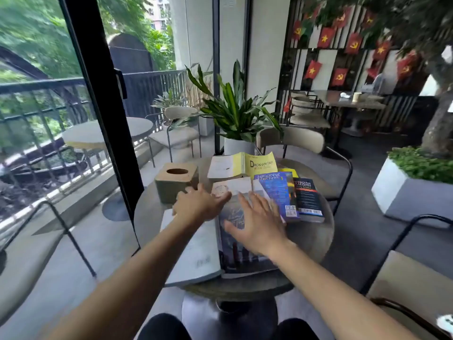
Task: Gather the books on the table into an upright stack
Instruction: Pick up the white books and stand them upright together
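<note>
Several books lie flat on a small round table [316,239]. A large book with a dark city cover [241,258] lies open face-down nearest me, its grey back cover [196,253] to the left. My left hand [198,204] and my right hand [257,224] hover over it with fingers spread, holding nothing. Behind lie a pale book [239,186], a yellow book [257,165] open face-down, a blue book [279,195] and a dark book with a red band [308,200].
A tan tissue box [175,181] stands at the table's left rear. A potted plant [235,114] and a beige chair [294,138] stand behind the table. Another chair [404,278] is at my right, a glass door frame [105,106] at the left.
</note>
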`<action>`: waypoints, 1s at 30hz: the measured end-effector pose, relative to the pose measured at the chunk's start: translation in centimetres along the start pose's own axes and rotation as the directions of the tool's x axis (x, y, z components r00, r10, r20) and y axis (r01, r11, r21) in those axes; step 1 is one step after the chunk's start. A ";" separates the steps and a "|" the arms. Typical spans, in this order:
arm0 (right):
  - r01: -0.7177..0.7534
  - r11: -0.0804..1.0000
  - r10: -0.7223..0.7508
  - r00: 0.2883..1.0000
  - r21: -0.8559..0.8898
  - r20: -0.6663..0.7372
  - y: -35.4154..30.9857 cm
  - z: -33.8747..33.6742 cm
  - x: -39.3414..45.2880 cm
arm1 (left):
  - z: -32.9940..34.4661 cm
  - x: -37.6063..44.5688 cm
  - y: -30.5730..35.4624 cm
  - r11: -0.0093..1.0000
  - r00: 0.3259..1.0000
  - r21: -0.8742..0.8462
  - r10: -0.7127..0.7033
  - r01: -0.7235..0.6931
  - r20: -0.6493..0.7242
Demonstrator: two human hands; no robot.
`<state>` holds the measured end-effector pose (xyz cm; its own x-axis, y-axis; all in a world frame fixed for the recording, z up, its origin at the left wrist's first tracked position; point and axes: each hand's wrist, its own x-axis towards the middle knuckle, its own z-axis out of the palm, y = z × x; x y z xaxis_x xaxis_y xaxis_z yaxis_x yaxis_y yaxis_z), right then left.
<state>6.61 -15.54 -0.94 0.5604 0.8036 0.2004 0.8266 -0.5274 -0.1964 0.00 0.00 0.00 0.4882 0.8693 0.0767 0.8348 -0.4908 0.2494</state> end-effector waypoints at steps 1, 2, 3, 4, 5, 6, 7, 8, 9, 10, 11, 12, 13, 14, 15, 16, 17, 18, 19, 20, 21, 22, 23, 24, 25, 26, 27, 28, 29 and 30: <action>-0.001 1.000 0.001 1.000 -0.007 0.028 -0.3 0.3 -0.5 | 0.0 -0.3 0.1 0.998 1.000 0.067 0.008 -0.010 0.028; 0.006 1.000 -0.005 0.999 -0.014 0.047 -0.6 0.6 -0.9 | 0.1 -0.5 0.2 0.993 0.999 0.113 0.014 -0.019 0.045; 0.002 1.000 -0.001 0.998 -0.016 0.059 -0.9 1.1 -1.4 | 0.6 -0.5 0.1 0.992 0.998 0.123 0.030 -0.037 0.062; -0.001 1.000 0.002 0.997 -0.008 0.077 -1.1 1.6 -1.9 | 0.6 -0.7 0.0 0.993 0.997 0.118 0.023 -0.032 0.076; -0.005 1.000 0.005 0.996 0.006 0.089 -1.3 1.9 -2.2 | 0.7 -0.8 0.1 0.995 0.996 0.096 0.016 -0.025 0.089; -0.007 1.000 0.006 0.995 0.014 0.100 -1.5 2.2 -2.3 | 0.7 -0.9 0.2 0.996 0.995 0.086 0.009 -0.018 0.104; -0.007 1.000 0.005 0.995 0.018 0.104 -1.6 2.4 -2.4 | 0.7 -0.8 0.3 0.998 0.994 0.067 0.007 -0.014 0.109; -0.004 1.000 0.002 0.994 0.018 0.110 -1.7 2.4 -2.4 | 0.6 -0.9 0.4 0.999 0.993 0.044 0.004 -0.010 0.119; 0.001 1.000 -0.004 0.993 0.024 0.115 -1.9 2.5 -2.5 | 0.5 -1.1 0.6 1.000 0.992 0.007 0.019 -0.020 0.122; 0.007 1.000 -0.010 0.992 0.028 0.124 -2.2 2.7 -2.6 | 0.4 -1.3 0.6 0.999 0.992 -0.026 0.039 -0.036 0.118; 0.011 0.999 -0.016 0.991 0.036 0.136 -2.5 2.7 -2.6 | 0.4 -1.4 0.7 0.997 0.993 -0.056 0.067 -0.061 0.099; 0.012 0.999 -0.020 0.988 0.050 0.153 -2.9 2.7 -2.7 | 0.1 -1.6 0.5 0.994 0.993 -0.076 0.088 -0.083 0.072; 0.013 0.997 -0.025 0.987 0.076 0.160 -3.2 2.6 -2.8 | -0.2 -1.8 0.3 0.991 0.994 -0.094 0.101 -0.097 0.036; 0.014 0.993 -0.032 0.987 0.115 0.159 -3.6 2.6 -2.9 | -0.6 -2.0 0.1 0.988 0.994 -0.114 0.109 -0.109 -0.007; 0.019 0.987 -0.044 0.987 0.160 0.153 -3.9 2.5 -2.9 | -1.3 -2.3 -0.2 0.983 0.992 -0.137 0.114 -0.120 -0.050; 0.031 0.978 -0.063 0.987 0.205 0.149 -4.4 2.1 -3.0 | -2.1 -2.6 -0.5 0.980 0.988 -0.149 0.122 -0.135 -0.097; 0.054 0.967 -0.089 0.987 0.249 0.133 -5.0 1.8 -2.9 | -3.0 -3.1 -0.7 0.977 0.980 -0.140 0.141 -0.161 -0.141; 0.071 0.950 -0.111 0.987 0.304 0.116 -5.6 1.4 -2.9 | -4.1 -3.6 -0.9 0.976 0.967 -0.091 0.180 -0.199 -0.183; 0.082 0.925 -0.129 0.986 0.371 0.104 -6.3 0.9 -2.9 | -5.3 -4.2 -1.0 0.971 0.948 -0.007 0.232 -0.239 -0.216; 0.082 0.890 -0.143 0.984 0.448 0.105 -7.0 0.4 -2.8 | -6.6 -4.7 -1.1 0.958 0.927 0.074 0.286 -0.277 -0.242; 0.076 0.851 -0.157 0.981 0.519 0.115 -7.7 0.0 -2.9 | -7.9 -5.5 -1.1 0.946 0.903 0.118 0.323 -0.301 -0.282; 0.058 0.815 -0.167 0.976 0.577 0.138 -8.4 -0.5 -2.9 | -9.2 -6.3 -1.0 0.936 0.871 0.140 0.353 -0.324 -0.341; 0.044 0.786 -0.178 0.971 0.617 0.158 -8.9 -0.8 -2.9 | -10.3 -7.1 -1.0 0.933 0.838 0.102 0.356 -0.346 -0.414; 0.039 0.768 -0.180 0.971 0.639 0.157 -9.3 -0.8 -2.8 | -11.2 -7.9 -0.9 0.926 0.800 0.039 0.345 -0.375 -0.491; 0.039 0.765 -0.164 0.977 0.643 0.136 -9.6 -0.7 -2.5 | -12.0 -8.7 -0.8 0.913 0.766 -0.041 0.315 -0.406 -0.560; 0.036 0.774 -0.128 0.987 0.632 0.101 -10.0 -0.5 -2.3 | -12.5 -9.4 -0.6 0.890 0.730 -0.104 0.291 -0.444 -0.619; 0.039 0.801 -0.088 0.995 0.598 0.053 -10.4 -0.4 -2.0 | -12.7 -9.9 -0.5 0.872 0.698 -0.124 0.285 -0.473 -0.657; 0.040 0.833 -0.050 0.999 0.552 0.003 -10.7 -0.3 -1.7 | -12.7 -10.2 -0.4 0.860 0.671 -0.129 0.282 -0.493 -0.686; 0.049 0.853 -0.030 0.999 0.519 -0.045 -10.9 -0.1 -1.2 | -12.5 -10.2 -0.3 0.853 0.670 -0.155 0.266 -0.499 -0.693; 0.066 0.868 -0.023 0.995 0.493 -0.093 -10.9 0.2 -0.7 | -12.3 -10.2 -0.3 0.845 0.683 -0.192 0.247 -0.499 -0.688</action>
<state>-2.82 -10.31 0.88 0.5433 0.7868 0.2929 0.7287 -0.2687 -0.6299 -8.38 -8.02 11.04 0.3640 0.5120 0.7780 0.4127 -0.8375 0.3581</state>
